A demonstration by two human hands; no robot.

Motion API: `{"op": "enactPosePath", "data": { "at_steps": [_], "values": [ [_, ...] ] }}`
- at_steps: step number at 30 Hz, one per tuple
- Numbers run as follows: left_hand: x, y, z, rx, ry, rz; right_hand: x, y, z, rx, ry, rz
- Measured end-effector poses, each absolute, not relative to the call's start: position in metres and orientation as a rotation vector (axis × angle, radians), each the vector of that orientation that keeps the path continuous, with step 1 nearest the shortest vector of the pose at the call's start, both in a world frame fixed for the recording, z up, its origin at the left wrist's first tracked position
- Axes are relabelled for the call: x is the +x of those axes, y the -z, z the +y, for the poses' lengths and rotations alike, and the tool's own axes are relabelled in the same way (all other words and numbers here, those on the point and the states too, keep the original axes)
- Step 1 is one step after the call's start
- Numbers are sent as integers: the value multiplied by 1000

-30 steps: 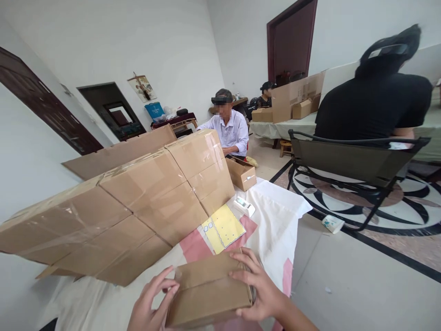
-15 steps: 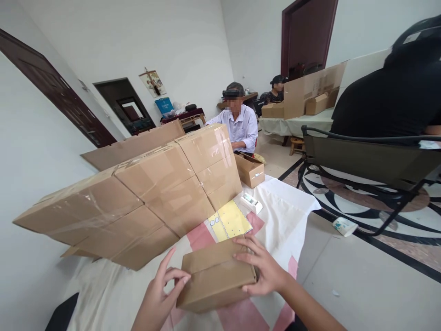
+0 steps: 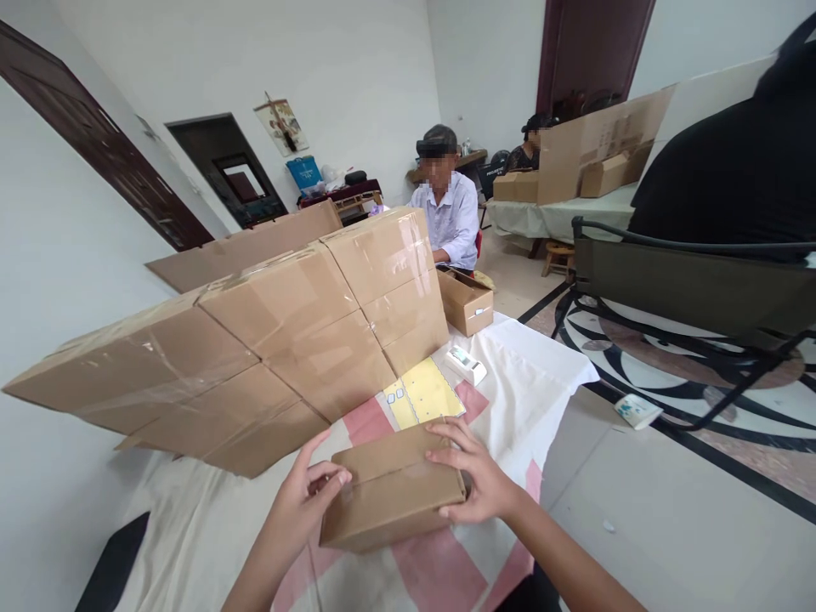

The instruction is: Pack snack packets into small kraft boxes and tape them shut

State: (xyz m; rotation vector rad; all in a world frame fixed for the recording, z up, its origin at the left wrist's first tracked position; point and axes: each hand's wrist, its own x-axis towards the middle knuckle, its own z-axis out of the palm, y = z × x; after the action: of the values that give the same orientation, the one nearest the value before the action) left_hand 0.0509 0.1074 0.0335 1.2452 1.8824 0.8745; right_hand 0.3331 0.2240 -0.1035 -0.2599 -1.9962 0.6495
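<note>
A small closed cardboard box [image 3: 392, 497] rests on the white and pink cloth [image 3: 529, 382] in front of me. My left hand [image 3: 306, 501] grips its left end, fingers curled over the top edge. My right hand [image 3: 475, 472] lies over its right end, fingers spread across the lid and thumb on the near side. Just behind the box lies a yellow sheet of stickers [image 3: 422, 398], and beyond that a small white device [image 3: 466, 364].
A stack of large taped cartons [image 3: 255, 340] fills the left half of the table. A small open box [image 3: 465, 302] sits at the far end. A seated person [image 3: 446, 208] works beyond it; another person in black sits on a folding chair [image 3: 688, 289] at right.
The view has shifted up and right. The small box has come slightly nearer the middle of the cloth, with both hands staying on its ends.
</note>
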Motion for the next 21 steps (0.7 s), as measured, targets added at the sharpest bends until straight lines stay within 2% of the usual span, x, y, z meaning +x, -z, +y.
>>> {"op": "enactPosePath", "data": {
  "at_steps": [21],
  "values": [
    [49, -31, 107, 1260, -741, 1800, 332, 105, 222, -292, -652, -1984]
  ]
}}
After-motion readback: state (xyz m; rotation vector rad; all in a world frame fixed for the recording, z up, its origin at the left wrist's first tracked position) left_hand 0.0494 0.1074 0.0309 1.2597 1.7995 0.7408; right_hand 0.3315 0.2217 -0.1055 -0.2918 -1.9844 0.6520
